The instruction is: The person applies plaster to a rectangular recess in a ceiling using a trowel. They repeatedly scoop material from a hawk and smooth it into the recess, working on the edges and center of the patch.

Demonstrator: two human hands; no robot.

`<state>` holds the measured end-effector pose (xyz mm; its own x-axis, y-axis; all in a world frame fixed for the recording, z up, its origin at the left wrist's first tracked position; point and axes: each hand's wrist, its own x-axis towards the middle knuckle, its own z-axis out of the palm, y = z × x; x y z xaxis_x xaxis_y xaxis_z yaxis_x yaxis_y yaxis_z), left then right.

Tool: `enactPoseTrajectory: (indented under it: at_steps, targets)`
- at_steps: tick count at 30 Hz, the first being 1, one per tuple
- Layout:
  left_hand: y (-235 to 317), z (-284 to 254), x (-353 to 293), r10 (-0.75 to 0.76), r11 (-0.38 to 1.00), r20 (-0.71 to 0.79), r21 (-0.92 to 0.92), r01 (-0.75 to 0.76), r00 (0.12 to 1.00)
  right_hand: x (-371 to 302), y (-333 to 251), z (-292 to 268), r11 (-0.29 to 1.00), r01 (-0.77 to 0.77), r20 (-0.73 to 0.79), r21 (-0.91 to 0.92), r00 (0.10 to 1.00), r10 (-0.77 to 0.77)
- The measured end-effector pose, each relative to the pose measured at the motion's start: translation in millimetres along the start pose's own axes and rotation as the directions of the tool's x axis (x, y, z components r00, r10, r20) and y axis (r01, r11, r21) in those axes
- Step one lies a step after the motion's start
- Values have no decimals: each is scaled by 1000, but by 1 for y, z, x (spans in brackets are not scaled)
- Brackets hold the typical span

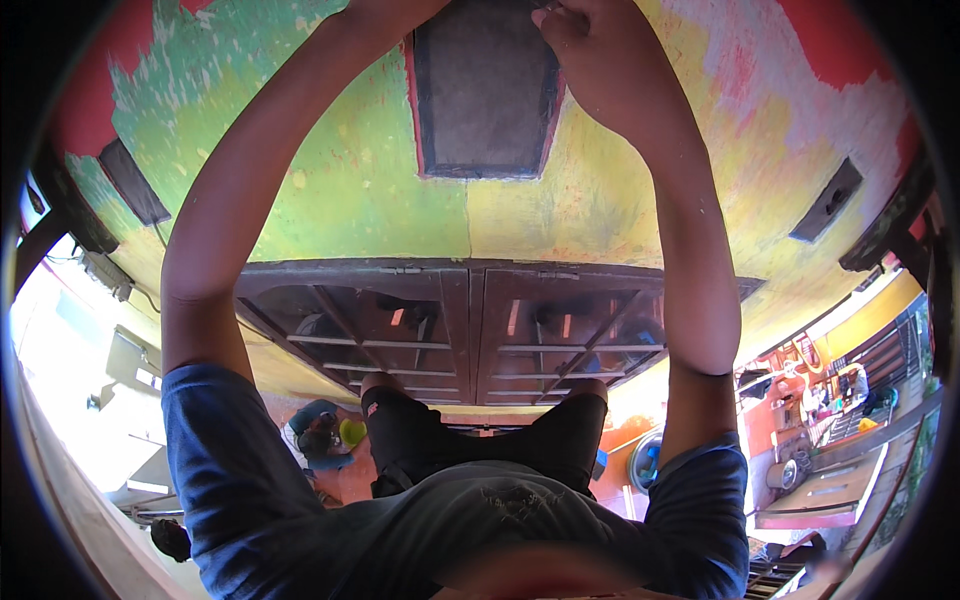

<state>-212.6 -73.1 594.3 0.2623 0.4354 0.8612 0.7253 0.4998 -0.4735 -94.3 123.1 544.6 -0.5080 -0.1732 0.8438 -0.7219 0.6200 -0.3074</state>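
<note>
Both my arms reach up to a wall (345, 200) painted in patchy green and yellow. Set in the wall between my hands is a dark grey rectangular panel (485, 105) with a darker border and reddish edges. My left hand (405, 8) is at the panel's upper left, mostly cut off by the picture's top, its fingers out of sight. By the panel's upper right corner, my right hand (590, 30) has its fingers curled in, thumb bent against them. Whatever it may hold is too small or hidden to make out.
Below the panel are brown-framed glazed double doors (475, 335). A small dark rectangle (828, 200) sits on the wall at right, another (135, 180) at left. Down at lower left is another person (318, 435) near a yellow-green round thing (352, 432). A round basin (645, 462) lies at lower right.
</note>
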Motion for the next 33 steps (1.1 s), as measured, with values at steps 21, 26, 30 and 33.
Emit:
enactPoseTrajectory:
  at_steps: [21, 26, 30, 33]
  targets:
    - [11, 16, 13, 54, 998, 11, 37, -55, 998, -8, 22, -3, 999, -24, -76, 37, 997, 26]
    - [6, 18, 17, 113, 992, 36, 45, -114, 993, -8, 19, -11, 1000, 11, -16, 7, 1000, -11]
    - [5, 18, 16, 115, 993, 20, 33, -116, 993, -9, 17, -10, 998, 1, -40, 58, 999, 2]
    - [3, 19, 20, 130, 990, 40, 47, -131, 991, -3, 18, -8, 999, -21, -40, 50, 999, 23]
